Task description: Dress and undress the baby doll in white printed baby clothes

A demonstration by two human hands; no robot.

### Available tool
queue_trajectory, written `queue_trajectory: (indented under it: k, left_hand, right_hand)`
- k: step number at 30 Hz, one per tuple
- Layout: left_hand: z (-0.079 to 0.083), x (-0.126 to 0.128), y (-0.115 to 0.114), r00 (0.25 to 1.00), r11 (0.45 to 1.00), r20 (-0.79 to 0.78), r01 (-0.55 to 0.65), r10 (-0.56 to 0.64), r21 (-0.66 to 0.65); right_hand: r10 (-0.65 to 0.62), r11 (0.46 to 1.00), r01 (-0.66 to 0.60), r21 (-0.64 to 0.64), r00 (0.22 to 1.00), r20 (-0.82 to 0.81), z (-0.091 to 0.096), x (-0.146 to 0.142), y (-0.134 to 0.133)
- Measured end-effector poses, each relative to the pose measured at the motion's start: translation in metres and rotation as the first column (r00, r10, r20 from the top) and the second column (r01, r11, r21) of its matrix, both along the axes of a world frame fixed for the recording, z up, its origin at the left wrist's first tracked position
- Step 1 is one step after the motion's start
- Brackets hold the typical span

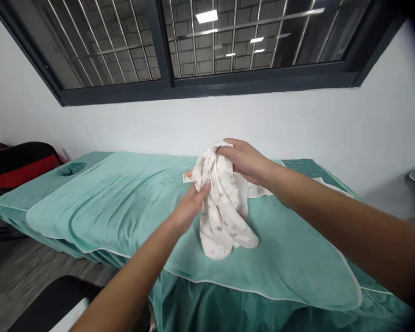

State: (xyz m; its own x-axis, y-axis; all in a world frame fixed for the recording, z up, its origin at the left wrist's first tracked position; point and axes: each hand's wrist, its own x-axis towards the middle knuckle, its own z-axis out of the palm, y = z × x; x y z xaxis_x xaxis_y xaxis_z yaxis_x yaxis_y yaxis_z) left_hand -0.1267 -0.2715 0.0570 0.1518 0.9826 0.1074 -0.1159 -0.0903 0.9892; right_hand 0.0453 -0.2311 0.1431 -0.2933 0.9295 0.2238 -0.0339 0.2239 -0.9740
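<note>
A small white garment [224,216] with a faint print hangs bunched above a massage bed. My right hand [244,159] grips its top edge from above, fingers closed on the cloth. My left hand [190,207] pinches the garment's left side lower down. The garment's lower end rests on the teal towel cover [124,203] spread over the bed. An orange-and-white tag [187,175] sticks out at the garment's left, behind my left hand.
The teal bed [207,299] runs from left to right along a white wall under a dark-framed window. Its face hole [71,168] is at the far left. A black and red seat [17,168] stands left of it. A dark object [51,302] sits at the bottom left.
</note>
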Motion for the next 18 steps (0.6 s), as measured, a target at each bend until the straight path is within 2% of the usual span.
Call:
queue_trajectory:
  k: [1, 2, 3, 5, 7, 9, 11, 13, 15, 17, 18]
  left_hand:
    - [-0.013, 0.007, -0.005, 0.997, 0.995, 0.023, 0.072, -0.071, -0.061]
    - [-0.024, 0.012, -0.008, 0.995, 0.991, 0.051, 0.087, -0.083, -0.098]
    - [-0.033, 0.014, -0.009, 0.995, 0.991, 0.086, 0.059, -0.049, -0.122]
    - [-0.049, 0.012, -0.002, 0.984, 0.985, 0.135, -0.095, 0.115, -0.146]
    - [-0.062, 0.002, 0.015, 0.953, 0.954, 0.119, -0.26, 0.278, -0.148]
    - [-0.072, -0.012, 0.034, 0.923, 0.918, 0.002, -0.383, 0.385, -0.104]
    - [-0.079, -0.021, 0.05, 0.861, 0.874, -0.164, -0.486, 0.482, 0.016]
    - [-0.084, -0.019, 0.057, 0.805, 0.852, -0.279, -0.495, 0.523, 0.17]
    - [-0.087, -0.007, 0.06, 0.855, 0.91, -0.316, -0.359, 0.41, 0.209]
    - [-0.09, 0.012, 0.061, 0.937, 0.985, -0.305, -0.161, 0.172, 0.06]
    - [-0.092, 0.022, 0.062, 0.947, 0.993, -0.304, -0.119, 0.109, -0.015]
  right_hand:
    - [-0.028, 0.999, 0.025, -0.031, 0.994, -0.107, -0.005, -0.005, 0.004]
    - [-0.057, 0.998, 0.047, -0.052, 0.979, -0.196, -0.011, -0.009, 0.008]
    - [-0.082, 0.996, 0.067, -0.065, 0.962, -0.261, -0.018, -0.011, 0.013]
    - [-0.111, 0.993, 0.091, -0.081, 0.95, -0.293, -0.037, -0.012, 0.025]
    - [-0.146, 0.988, 0.135, -0.078, 0.976, -0.161, -0.06, -0.009, 0.038]
    - [-0.239, 0.971, 0.24, 0.003, 0.965, 0.106, -0.085, -0.002, 0.052]
    - [-0.391, 0.919, 0.339, 0.201, 0.851, 0.35, -0.108, 0.008, 0.069]
    - [-0.516, 0.851, 0.346, 0.394, 0.687, 0.512, -0.125, 0.019, 0.088]
    - [-0.585, 0.81, 0.332, 0.483, 0.513, 0.628, -0.137, 0.029, 0.11]
    - [-0.597, 0.797, 0.375, 0.473, 0.37, 0.712, -0.143, 0.039, 0.134]
    - [-0.584, 0.795, 0.413, 0.444, 0.327, 0.743, -0.145, 0.043, 0.147]
